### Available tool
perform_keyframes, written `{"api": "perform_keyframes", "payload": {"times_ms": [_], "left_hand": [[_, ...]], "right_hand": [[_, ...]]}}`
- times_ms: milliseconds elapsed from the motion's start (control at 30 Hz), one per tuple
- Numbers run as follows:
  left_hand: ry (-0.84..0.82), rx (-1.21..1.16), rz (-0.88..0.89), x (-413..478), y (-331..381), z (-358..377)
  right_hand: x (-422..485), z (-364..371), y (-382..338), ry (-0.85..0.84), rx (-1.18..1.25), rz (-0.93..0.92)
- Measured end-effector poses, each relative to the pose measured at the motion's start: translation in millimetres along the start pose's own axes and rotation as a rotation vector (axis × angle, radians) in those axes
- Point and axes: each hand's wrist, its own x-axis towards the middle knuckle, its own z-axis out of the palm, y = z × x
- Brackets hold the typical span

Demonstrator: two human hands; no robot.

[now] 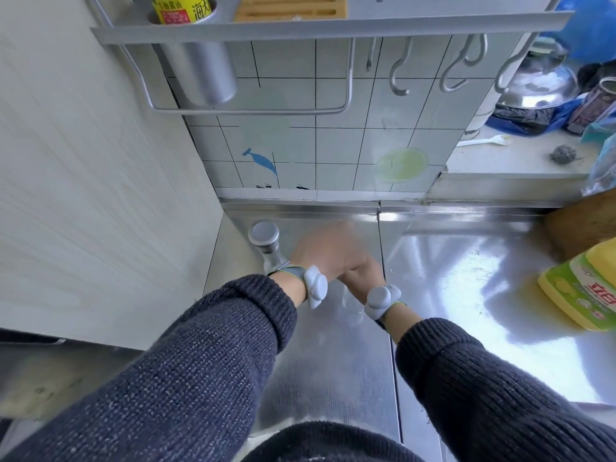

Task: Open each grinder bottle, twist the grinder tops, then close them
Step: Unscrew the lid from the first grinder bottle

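Note:
A grinder bottle point(265, 240) with a round silver top stands in the back left corner of the steel counter, just left of my left wrist and untouched. My left hand point(321, 250) and my right hand point(361, 273) meet at the counter's middle. The left hand is blurred and lies over the right one. Below them shows the faint clear glass of a second grinder bottle point(350, 305), most of it hidden by the hands. My right hand seems wrapped around it. The left hand's fingers are too blurred to read.
The steel counter point(466, 278) runs to the right. A yellow-green detergent bottle point(580, 288) and a wooden board point(583, 228) sit at its right edge. A wall rack point(300, 26) with hooks hangs above. Pots and bags crowd the far right ledge. A white panel point(83, 178) closes the left side.

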Motion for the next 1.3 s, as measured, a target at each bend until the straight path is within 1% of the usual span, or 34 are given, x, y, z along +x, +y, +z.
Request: {"api": "perform_keyframes", "payload": {"times_ms": [100, 200, 333, 400, 500, 633, 700, 767, 800, 933, 1000, 1100, 1200, 1300], "left_hand": [[-0.009, 0.005, -0.012, -2.3, -3.6, -3.2], [0.005, -0.003, -0.026, -7.5, -2.6, -6.6], [-0.015, -0.012, -0.054, -12.8, 0.5, -14.1], [-0.013, -0.07, -0.094, -12.0, -0.3, -13.7], [0.034, -0.236, -0.219, -8.6, -8.0, -13.8], [0.035, -0.468, -0.367, -10.7, -16.8, -11.1], [0.031, -0.517, -0.45, -17.4, -22.0, -3.4], [-0.043, -0.486, -0.496, -26.0, -28.9, 7.7], [-0.109, -0.46, -0.511, -31.0, -32.1, 12.8], [-0.433, -0.3, -0.494, -47.2, -40.5, 32.3], [-0.538, -0.338, -0.516, -55.5, -40.8, 39.7], [-0.646, -0.403, -0.525, -65.7, -40.7, 48.8], [-0.747, -0.419, -0.462, -67.5, -38.0, 56.8], [-0.694, -0.443, -0.458, -69.7, -37.5, 68.3]], "right_hand": [[-9.3, 6.6, -7.5, -0.071, 0.095, -0.106], [-14.2, 6.4, -14.4, -0.116, 0.242, -0.142], [-17.6, 6.4, -10.2, -0.161, 0.214, -0.155], [-17.0, 7.6, -4.0, -0.129, 0.191, -0.09], [-14.5, 8.9, 14.7, -0.052, 0.155, -0.001], [-7.5, 4.8, 17.3, 0.065, 0.165, 0.017], [-3.3, 1.4, 15.7, 0.087, 0.17, 0.022], [0.7, -1.7, 17.2, 0.104, 0.182, 0.034], [2.0, -2.7, 18.7, 0.115, 0.185, 0.037], [3.7, -5.4, 25.2, 0.16, 0.147, 0.053], [4.3, -5.0, 27.7, 0.169, 0.135, 0.057], [5.2, -0.7, 28.2, 0.137, 0.098, 0.041], [8.7, 4.4, 30.4, 0.1, 0.095, 0.032], [12.3, 7.1, 29.2, 0.086, 0.093, 0.045]]}}
